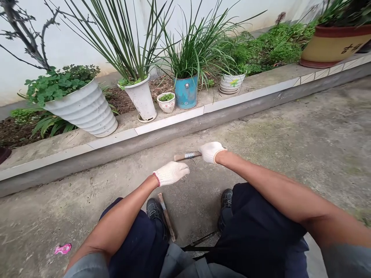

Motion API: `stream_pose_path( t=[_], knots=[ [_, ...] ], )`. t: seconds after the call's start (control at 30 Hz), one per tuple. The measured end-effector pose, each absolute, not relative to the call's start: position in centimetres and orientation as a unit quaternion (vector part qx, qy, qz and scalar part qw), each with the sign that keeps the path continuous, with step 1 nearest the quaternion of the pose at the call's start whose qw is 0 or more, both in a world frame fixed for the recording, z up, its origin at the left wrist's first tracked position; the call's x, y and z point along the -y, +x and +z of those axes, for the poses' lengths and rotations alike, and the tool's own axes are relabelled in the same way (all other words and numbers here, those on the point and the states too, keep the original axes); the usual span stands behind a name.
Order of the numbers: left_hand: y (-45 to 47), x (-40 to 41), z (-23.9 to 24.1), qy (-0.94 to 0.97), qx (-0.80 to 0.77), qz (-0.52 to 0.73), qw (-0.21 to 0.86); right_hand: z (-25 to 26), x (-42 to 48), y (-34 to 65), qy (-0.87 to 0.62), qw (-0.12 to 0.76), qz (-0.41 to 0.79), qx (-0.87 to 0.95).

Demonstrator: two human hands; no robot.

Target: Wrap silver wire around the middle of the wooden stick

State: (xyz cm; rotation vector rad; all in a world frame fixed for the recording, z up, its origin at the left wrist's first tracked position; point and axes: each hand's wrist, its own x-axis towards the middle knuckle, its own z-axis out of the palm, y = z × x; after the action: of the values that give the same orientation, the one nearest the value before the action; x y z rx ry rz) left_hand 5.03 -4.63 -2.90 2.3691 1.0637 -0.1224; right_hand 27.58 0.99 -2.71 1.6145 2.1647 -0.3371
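My right hand (211,152), in a white knit glove, is closed around one end of a short wooden stick (180,157). Shiny wire (190,155) is wound in a band around the stick, which points left above the ground. My left hand (171,173), gloved too, is just below the stick's free end and apart from it. Its fingers are bent together; something thin may be at their tips, too small to name. A second wooden stick (168,219), with a greyish band near its upper end, lies on the concrete beside my left shoe (154,210).
A low tiled ledge (168,122) runs across ahead. On it stand a ribbed white pot (87,110), a tall white pot (142,98), a blue bucket (186,92) and other planters. A pink object (63,249) lies on the concrete at lower left.
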Motion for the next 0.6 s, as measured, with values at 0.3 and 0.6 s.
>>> stream_pose_path(
  t=[0.3, 0.6],
  knots=[
    [4.0, 3.3, -2.6, 0.901, -0.364, -0.038, 0.233, -4.1, 2.6, 26.3, 0.275, 0.294, -0.278, -0.872],
    [4.6, 4.3, -2.4, 0.843, -0.427, -0.054, 0.322, 0.1, 2.0, 28.4, 0.408, 0.093, -0.423, -0.804]
  ],
)
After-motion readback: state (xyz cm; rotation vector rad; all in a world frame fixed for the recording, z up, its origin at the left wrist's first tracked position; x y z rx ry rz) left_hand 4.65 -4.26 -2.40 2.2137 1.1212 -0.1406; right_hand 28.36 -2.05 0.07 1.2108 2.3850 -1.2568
